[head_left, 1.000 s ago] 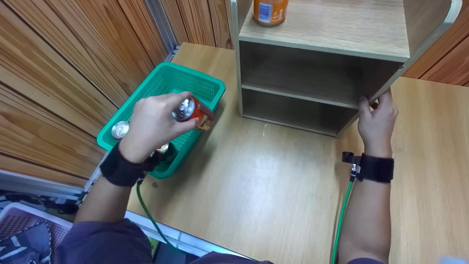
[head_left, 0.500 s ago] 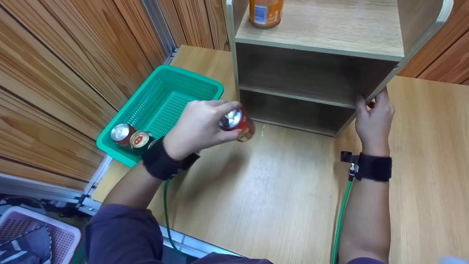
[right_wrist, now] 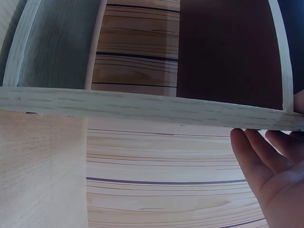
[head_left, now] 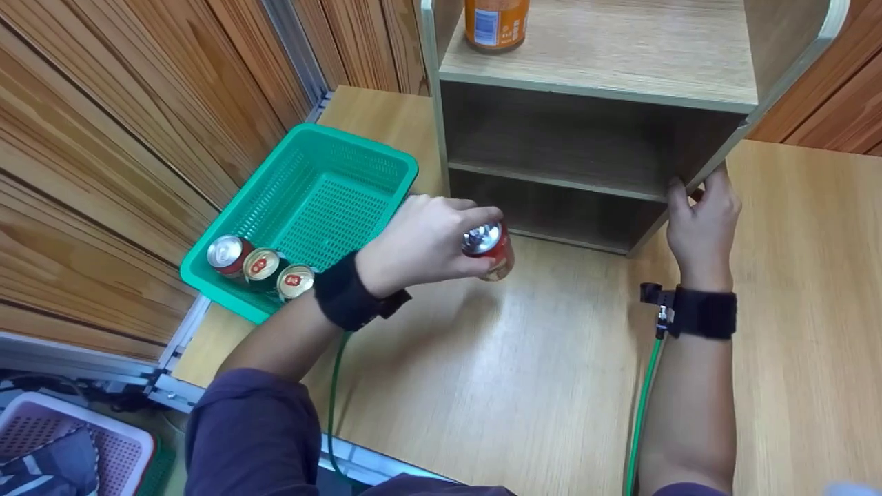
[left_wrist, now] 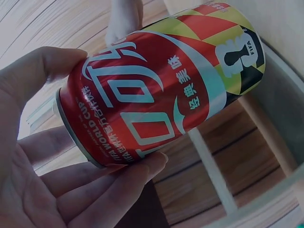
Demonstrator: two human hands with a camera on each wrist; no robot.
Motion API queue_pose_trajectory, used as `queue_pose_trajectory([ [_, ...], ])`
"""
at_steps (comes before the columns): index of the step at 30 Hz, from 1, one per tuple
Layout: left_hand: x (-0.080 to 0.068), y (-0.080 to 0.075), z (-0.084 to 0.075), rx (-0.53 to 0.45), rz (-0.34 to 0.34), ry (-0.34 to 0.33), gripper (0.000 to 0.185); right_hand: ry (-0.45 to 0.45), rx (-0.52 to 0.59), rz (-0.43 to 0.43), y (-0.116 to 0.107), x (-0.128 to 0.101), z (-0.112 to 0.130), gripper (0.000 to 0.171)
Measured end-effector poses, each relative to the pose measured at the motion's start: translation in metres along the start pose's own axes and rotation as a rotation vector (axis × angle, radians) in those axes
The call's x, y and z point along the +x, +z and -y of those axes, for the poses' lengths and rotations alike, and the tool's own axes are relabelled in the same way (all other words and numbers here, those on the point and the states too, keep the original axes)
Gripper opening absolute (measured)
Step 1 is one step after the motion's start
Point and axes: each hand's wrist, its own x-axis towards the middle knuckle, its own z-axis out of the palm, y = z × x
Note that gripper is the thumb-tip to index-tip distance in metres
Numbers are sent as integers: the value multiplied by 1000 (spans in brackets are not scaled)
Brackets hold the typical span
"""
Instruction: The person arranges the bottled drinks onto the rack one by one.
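Observation:
My left hand (head_left: 434,238) grips a red soda can (head_left: 497,256) near its silver top, over the table in front of the shelf unit. In the left wrist view the soda can (left_wrist: 142,90) shows red with white lettering and a checkered band, thumb on one side and fingertips on the other. My right hand (head_left: 706,231) holds the right side panel of the wooden shelf unit (head_left: 599,93) at about middle-shelf height. The right wrist view has the fingers (right_wrist: 251,152) against the outer face of that panel (right_wrist: 142,105).
A green basket (head_left: 358,141) stands at the left with three upright cans (head_left: 262,265) in its near corner. An orange can or bottle (head_left: 496,24) is on the top shelf. Wood-panelled walls rise behind and left; a pink basket (head_left: 117,441) sits below the table edge.
My left hand has carried the red soda can from over the green basket rightward, to in front of the shelf unit. The right hand keeps its hold on the side panel.

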Motion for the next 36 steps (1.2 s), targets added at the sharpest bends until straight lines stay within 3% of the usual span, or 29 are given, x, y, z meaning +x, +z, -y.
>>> queue_pose_trajectory([
  [9,22,19,-14,-79,197,2,48,10,-10,8,1,0,-1,38],
  [20,33,42,-26,-65,269,77,46,11,-15,-6,1,1,-1,34],
  [27,34,57,-27,-51,256,105,37,14,-11,-1,0,0,1,34],
  [36,37,70,-29,-48,286,112,35,12,-10,12,-1,0,2,35],
])
